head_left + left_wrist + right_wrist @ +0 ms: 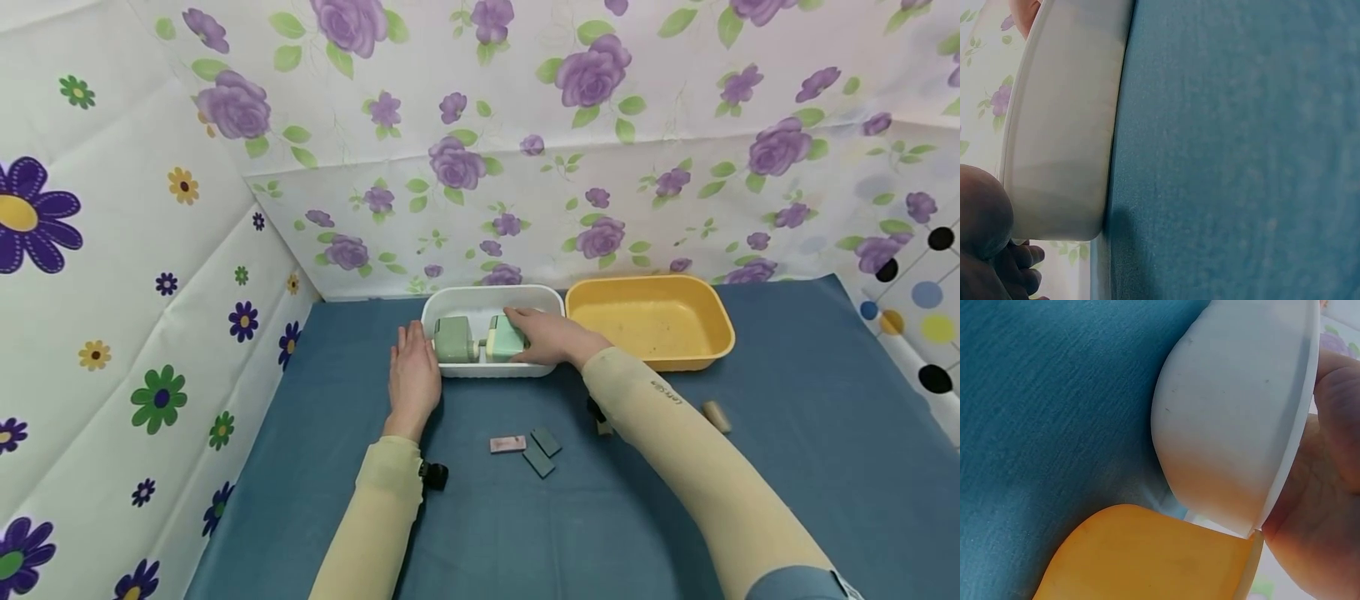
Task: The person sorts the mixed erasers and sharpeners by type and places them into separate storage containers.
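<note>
A white plastic bin (495, 372) stands against the flowered backdrop. Inside it lie a sage-green boxy object (452, 340) with a pale end and a mint-green boxy object (504, 337), close together. My right hand (553, 336) reaches over the bin's right end and grips the mint-green one. My left hand (415, 377) rests with straight fingers against the bin's left end. In the left wrist view the bin's wall (1060, 125) hides the contents. The right wrist view shows the bin's outside (1229, 412) with my right hand over its rim, its fingertips out of sight.
A yellow bin (648, 363) touches the white bin's right end. On the blue cloth (480, 533) lie a small pink block (507, 444) and two grey-green blocks (546, 442). A tan cylinder (716, 416) lies beyond my right forearm. A small tan piece (604, 428) shows partly beside that forearm.
</note>
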